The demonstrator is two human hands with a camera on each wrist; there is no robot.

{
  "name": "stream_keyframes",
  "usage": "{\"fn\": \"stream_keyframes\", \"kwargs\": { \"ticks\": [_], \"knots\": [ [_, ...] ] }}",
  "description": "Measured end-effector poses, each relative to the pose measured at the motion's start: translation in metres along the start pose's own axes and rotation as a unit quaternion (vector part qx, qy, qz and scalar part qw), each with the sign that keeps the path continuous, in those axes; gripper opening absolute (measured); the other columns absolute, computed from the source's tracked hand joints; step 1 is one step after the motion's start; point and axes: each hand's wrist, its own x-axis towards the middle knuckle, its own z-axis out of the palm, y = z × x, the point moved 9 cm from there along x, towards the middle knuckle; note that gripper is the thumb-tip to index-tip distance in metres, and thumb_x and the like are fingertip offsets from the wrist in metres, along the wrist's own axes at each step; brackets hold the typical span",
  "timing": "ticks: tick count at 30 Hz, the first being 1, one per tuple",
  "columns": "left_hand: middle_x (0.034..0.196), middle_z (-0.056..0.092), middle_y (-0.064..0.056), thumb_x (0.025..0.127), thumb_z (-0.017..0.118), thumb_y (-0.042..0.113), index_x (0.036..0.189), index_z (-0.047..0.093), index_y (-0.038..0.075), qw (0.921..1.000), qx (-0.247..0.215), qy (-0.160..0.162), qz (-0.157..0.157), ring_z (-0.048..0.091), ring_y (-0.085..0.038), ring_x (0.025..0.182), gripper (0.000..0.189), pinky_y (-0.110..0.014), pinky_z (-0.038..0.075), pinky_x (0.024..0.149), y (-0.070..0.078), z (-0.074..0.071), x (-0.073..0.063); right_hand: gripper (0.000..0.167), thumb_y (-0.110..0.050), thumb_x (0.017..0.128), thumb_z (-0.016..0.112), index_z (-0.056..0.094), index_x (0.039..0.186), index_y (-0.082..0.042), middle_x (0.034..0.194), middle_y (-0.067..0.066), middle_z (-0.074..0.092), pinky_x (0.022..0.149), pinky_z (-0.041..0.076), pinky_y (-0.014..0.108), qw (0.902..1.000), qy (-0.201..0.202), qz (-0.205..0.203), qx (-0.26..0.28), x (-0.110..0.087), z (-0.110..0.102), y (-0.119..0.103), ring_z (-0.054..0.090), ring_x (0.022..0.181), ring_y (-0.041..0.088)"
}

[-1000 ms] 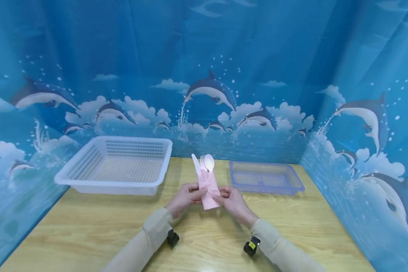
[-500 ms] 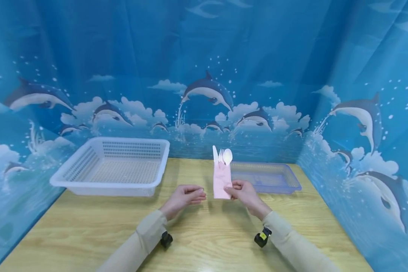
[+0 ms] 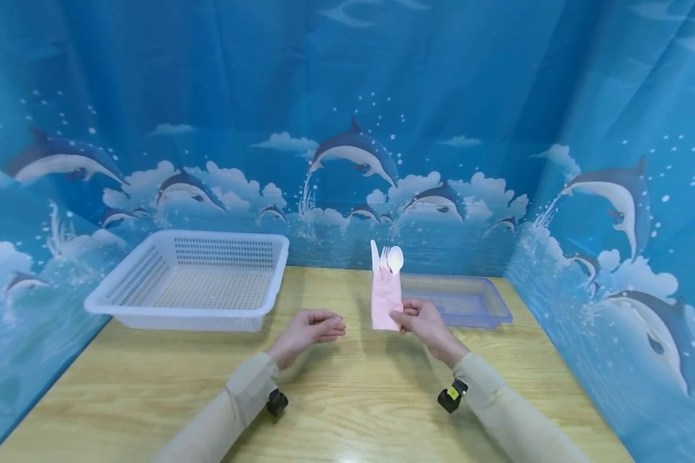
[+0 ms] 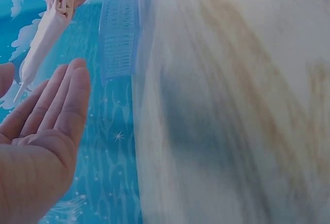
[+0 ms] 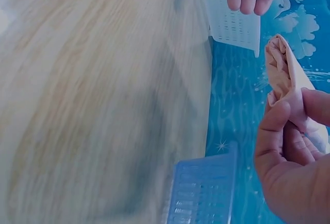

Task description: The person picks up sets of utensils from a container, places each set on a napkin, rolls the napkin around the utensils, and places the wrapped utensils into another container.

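In the head view my right hand (image 3: 431,326) pinches the lower right edge of a pink napkin (image 3: 386,301), thumb in front. It is held upright above the table. A white knife (image 3: 374,254), a white fork (image 3: 385,258) and a white spoon (image 3: 396,260) stick out of its top; their lower parts are hidden inside. The right wrist view shows the folded bottom end of the napkin (image 5: 281,69) between thumb and fingers. My left hand (image 3: 308,333) hovers to the left, apart from the napkin. Its fingers (image 4: 56,105) are nearly straight and hold nothing in the left wrist view.
A large white perforated basket (image 3: 260,312) stands at the back left of the wooden table (image 3: 347,411). Behind my right hand, at the back right, lies a shallow purple see-through basket (image 3: 500,302). A blue dolphin curtain (image 3: 347,77) closes off the back and sides.
My left hand has let go of the napkin and drawn back slightly left. My right hand has carried the napkin with the cutlery right and up, now overlapping the purple basket's left end in view.
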Motion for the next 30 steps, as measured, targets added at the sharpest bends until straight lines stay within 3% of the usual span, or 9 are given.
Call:
{"fn": "stream_keyframes", "kwargs": {
  "ticks": [6, 14, 20, 24, 30],
  "knots": [
    [0.123, 0.061, -0.031, 0.097, 0.061, 0.022, 0.131, 0.051, -0.012, 0.9999, 0.004, 0.012, -0.003, 0.067, -0.029, 0.109, 0.049, -0.035, 0.054, 0.094, 0.006, -0.013, -0.006, 0.036, -0.009, 0.092, 0.065, 0.058, 0.124, 0.008, 0.104, 0.014, 0.072, 0.076, 0.056, 0.032, 0.9999, -0.016, -0.001, -0.004, 0.008, 0.018, -0.012, 0.066, 0.078, 0.009],
    [0.122, 0.062, -0.032, 0.097, 0.060, 0.018, 0.128, 0.053, -0.013, 0.9996, -0.005, 0.024, 0.016, 0.068, -0.030, 0.108, 0.045, -0.035, 0.054, 0.094, 0.015, -0.028, -0.019, 0.028, -0.007, 0.091, 0.066, 0.061, 0.116, 0.007, 0.093, 0.009, 0.072, 0.067, 0.052, 0.027, 0.9994, -0.032, -0.015, -0.003, 0.021, 0.056, -0.032, 0.061, 0.069, 0.008],
    [0.121, 0.062, -0.031, 0.098, 0.058, 0.015, 0.128, 0.052, -0.014, 0.9991, -0.011, 0.036, 0.020, 0.067, -0.033, 0.110, 0.042, -0.039, 0.053, 0.096, 0.018, -0.040, -0.029, 0.026, -0.008, 0.091, 0.067, 0.064, 0.113, 0.005, 0.090, 0.008, 0.072, 0.069, 0.054, 0.028, 0.9979, -0.057, -0.031, 0.000, 0.025, 0.088, -0.049, 0.061, 0.069, 0.008],
    [0.119, 0.064, -0.029, 0.098, 0.058, 0.014, 0.127, 0.053, -0.014, 0.9980, -0.020, 0.055, 0.024, 0.066, -0.035, 0.111, 0.040, -0.044, 0.051, 0.098, 0.020, -0.049, -0.035, 0.025, -0.007, 0.090, 0.068, 0.065, 0.112, 0.005, 0.089, 0.008, 0.072, 0.071, 0.055, 0.032, 0.9972, -0.066, -0.034, 0.005, 0.021, 0.107, -0.060, 0.061, 0.068, 0.009],
    [0.119, 0.066, -0.025, 0.098, 0.060, 0.017, 0.129, 0.054, -0.011, 0.9930, -0.031, 0.112, 0.019, 0.069, -0.027, 0.104, 0.042, -0.038, 0.054, 0.093, 0.029, -0.066, -0.037, 0.026, -0.007, 0.091, 0.067, 0.064, 0.113, 0.006, 0.091, 0.009, 0.073, 0.069, 0.055, 0.028, 0.9941, -0.098, -0.045, 0.015, 0.020, 0.129, -0.063, 0.062, 0.069, 0.008]
  ]
}}
